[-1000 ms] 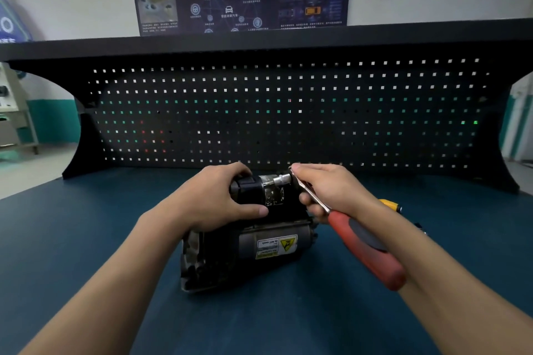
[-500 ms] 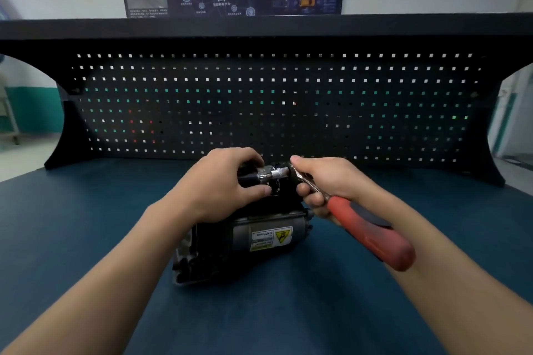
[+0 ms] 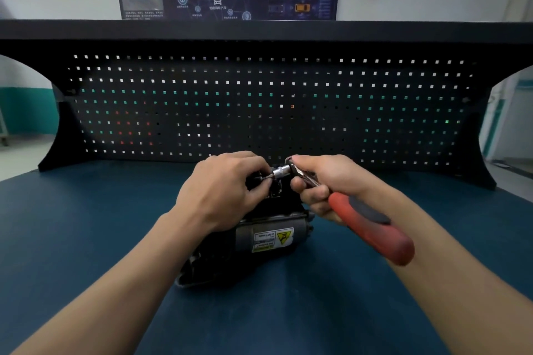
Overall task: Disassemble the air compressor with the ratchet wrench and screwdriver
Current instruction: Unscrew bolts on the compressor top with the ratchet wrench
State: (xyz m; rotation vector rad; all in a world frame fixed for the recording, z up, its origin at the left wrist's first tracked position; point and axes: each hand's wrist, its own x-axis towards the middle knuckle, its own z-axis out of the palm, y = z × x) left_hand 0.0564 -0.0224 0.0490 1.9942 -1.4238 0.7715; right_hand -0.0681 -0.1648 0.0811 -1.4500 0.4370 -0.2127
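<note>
Position: air compressor (image 3: 268,236) lies on the blue bench (image 3: 86,239), directly below both hands, barrel running left to right; socket (image 3: 281,172) on the ratchet wrench (image 3: 372,228) points leftward at the unit's top; left hand (image 3: 222,190), nearer the fastener, pinches the socket tip; right hand (image 3: 323,181) grips the wrench neck; red handle trails rightward.

- The air compressor (image 3: 268,239) lies on its side on the blue table (image 3: 72,239), warning label facing up
- The left hand (image 3: 222,190) curls over the compressor's top, fingertips meeting at the end of the socket (image 3: 281,173)
- The right hand (image 3: 326,184) grips the red-handled ratchet wrench (image 3: 372,228) near its head
- A black pegboard (image 3: 259,101) stands behind
</note>
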